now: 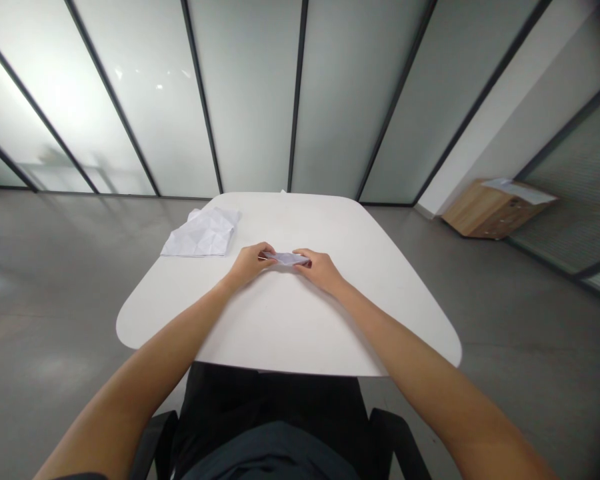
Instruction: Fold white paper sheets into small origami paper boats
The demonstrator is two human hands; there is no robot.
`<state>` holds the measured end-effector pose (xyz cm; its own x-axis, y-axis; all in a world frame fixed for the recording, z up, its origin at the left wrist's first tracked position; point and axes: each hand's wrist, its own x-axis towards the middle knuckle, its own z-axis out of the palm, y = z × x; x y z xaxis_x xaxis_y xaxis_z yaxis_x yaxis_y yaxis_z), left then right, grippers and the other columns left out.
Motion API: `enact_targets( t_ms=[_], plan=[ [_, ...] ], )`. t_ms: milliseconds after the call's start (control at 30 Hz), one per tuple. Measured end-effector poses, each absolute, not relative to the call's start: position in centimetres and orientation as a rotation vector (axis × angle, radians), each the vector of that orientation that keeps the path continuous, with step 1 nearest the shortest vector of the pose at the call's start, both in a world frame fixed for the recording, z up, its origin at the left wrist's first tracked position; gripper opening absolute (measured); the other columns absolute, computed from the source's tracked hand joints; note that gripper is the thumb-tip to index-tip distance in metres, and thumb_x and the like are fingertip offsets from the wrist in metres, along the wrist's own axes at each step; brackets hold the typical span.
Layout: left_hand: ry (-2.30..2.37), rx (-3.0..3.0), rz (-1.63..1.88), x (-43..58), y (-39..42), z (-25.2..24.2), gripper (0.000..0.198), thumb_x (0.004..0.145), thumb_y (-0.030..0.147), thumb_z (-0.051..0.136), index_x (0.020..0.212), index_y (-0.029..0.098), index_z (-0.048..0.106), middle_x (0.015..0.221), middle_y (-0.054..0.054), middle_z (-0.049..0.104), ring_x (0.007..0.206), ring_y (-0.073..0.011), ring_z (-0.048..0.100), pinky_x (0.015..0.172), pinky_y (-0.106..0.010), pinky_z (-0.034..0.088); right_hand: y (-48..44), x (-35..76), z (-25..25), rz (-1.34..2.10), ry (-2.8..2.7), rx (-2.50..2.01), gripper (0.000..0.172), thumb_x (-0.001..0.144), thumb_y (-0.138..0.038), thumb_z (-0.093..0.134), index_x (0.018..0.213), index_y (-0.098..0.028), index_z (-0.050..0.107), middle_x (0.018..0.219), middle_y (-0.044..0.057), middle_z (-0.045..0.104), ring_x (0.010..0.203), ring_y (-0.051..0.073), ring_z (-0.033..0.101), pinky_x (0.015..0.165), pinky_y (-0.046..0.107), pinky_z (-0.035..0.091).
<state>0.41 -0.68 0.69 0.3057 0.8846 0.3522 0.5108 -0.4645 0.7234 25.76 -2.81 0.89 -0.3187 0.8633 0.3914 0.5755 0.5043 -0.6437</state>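
Both my hands hold a small folded piece of white paper [285, 259] over the middle of the table. My left hand [251, 263] pinches its left end between thumb and fingers. At the right end, my right hand [319, 267] grips it the same way. The paper is narrow and layered, and its two ends are partly hidden by my fingers. To the left of my left hand lies a stack of creased white paper sheets [203, 233], apart from the hand.
The white table [290, 333] has rounded corners, and I sit at its near edge in a chair with black armrests [397, 433]. Frosted glass panels [250, 93] stand behind it. On the floor at the right is a wooden-looking cabinet [485, 210] with papers on top.
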Motion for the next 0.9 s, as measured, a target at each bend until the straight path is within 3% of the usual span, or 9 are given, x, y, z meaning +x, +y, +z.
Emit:
enact_targets(
  t_ms=[100, 300, 633, 833, 900],
  plan=[
    [1.261, 2.118, 0.980, 0.0, -0.4, 0.6, 0.017, 0.081, 0.033, 0.074, 0.092, 0.019, 0.074, 0.088, -0.003, 0.077, 0.081, -0.0185, 0.072, 0.077, -0.028, 0.054, -2.6, 26.2, 0.9, 0.497, -2.007, -1.181, 0.041, 0.085, -0.023, 0.073, 0.125, -0.023, 0.069, 0.108, 0.005, 0.078, 0.081, 0.018, 0.071, 0.082, 0.031, 0.054],
    [1.230, 2.238, 0.879, -0.6, -0.3, 0.4, 0.020, 0.084, 0.038, 0.071, 0.092, 0.021, 0.077, 0.092, -0.002, 0.076, 0.081, -0.0179, 0.068, 0.077, -0.028, 0.050, -1.7, 27.4, 0.3, 0.503, -2.031, -1.153, 0.014, 0.089, -0.022, 0.065, 0.098, -0.022, 0.075, 0.090, 0.002, 0.078, 0.079, 0.018, 0.070, 0.078, 0.029, 0.053],
    [1.242, 2.298, 0.824, -0.6, -0.4, 0.5, 0.021, 0.086, 0.038, 0.069, 0.096, 0.021, 0.076, 0.090, -0.002, 0.076, 0.081, -0.0187, 0.068, 0.079, -0.030, 0.052, -1.7, 27.5, 0.3, 0.487, -2.038, -1.131, 0.015, 0.089, -0.024, 0.064, 0.097, -0.021, 0.077, 0.091, 0.003, 0.079, 0.079, 0.019, 0.071, 0.077, 0.030, 0.053],
    [1.196, 2.076, 1.010, -0.3, -0.7, 0.3, 0.050, 0.084, 0.032, 0.072, 0.131, 0.023, 0.059, 0.129, -0.008, 0.068, 0.090, -0.0164, 0.073, 0.083, -0.028, 0.057, -1.1, 28.3, 0.1, 0.386, -2.032, -1.151, 0.016, 0.090, -0.028, 0.065, 0.099, -0.022, 0.077, 0.090, 0.003, 0.079, 0.077, 0.018, 0.071, 0.074, 0.030, 0.053],
    [1.229, 2.056, 1.023, -0.3, -0.7, 0.3, 0.054, 0.084, 0.031, 0.071, 0.135, 0.023, 0.055, 0.132, -0.010, 0.066, 0.088, -0.0153, 0.074, 0.083, -0.028, 0.058, -0.7, 29.2, 0.2, 0.339, -1.996, -1.189, 0.018, 0.090, -0.030, 0.065, 0.100, -0.022, 0.077, 0.089, 0.003, 0.079, 0.076, 0.019, 0.071, 0.074, 0.030, 0.053]
  ],
)
